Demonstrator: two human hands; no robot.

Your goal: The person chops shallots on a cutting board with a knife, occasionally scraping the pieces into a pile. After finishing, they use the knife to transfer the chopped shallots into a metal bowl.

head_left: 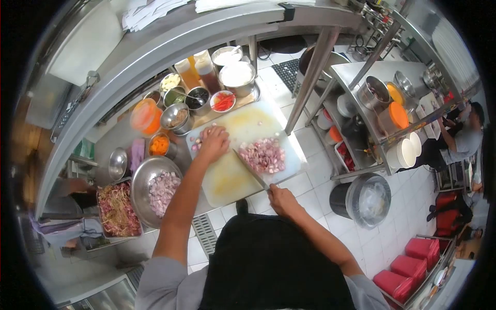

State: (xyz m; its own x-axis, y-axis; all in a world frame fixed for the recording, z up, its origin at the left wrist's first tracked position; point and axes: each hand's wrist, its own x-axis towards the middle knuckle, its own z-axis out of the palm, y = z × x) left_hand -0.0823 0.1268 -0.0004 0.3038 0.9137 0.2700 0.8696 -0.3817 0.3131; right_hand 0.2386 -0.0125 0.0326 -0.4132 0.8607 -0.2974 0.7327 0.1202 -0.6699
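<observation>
A kitchen knife (252,170) is in my right hand (283,200), its handle wrapped by closed fingers near the board's front edge. Its blade points up and left across the white, yellow-stained cutting board (225,178). Chopped shallots (263,155) lie heaped just right of the blade. My left hand (214,143) presses down at the board's left side, fingers bent and together over some shallots (195,143); most of what is under them is hidden. To the left, a steel bowl (140,194) holds more cut shallots (164,192).
A tray of unpeeled shallots (120,206) stands far left. Behind the board are sauce bottles (187,74), a container of sliced red chilli (223,102) and tubs of white stuff (237,75). A metal post (312,77) rises at right, near a bin (361,199). A person (462,137) sits far right.
</observation>
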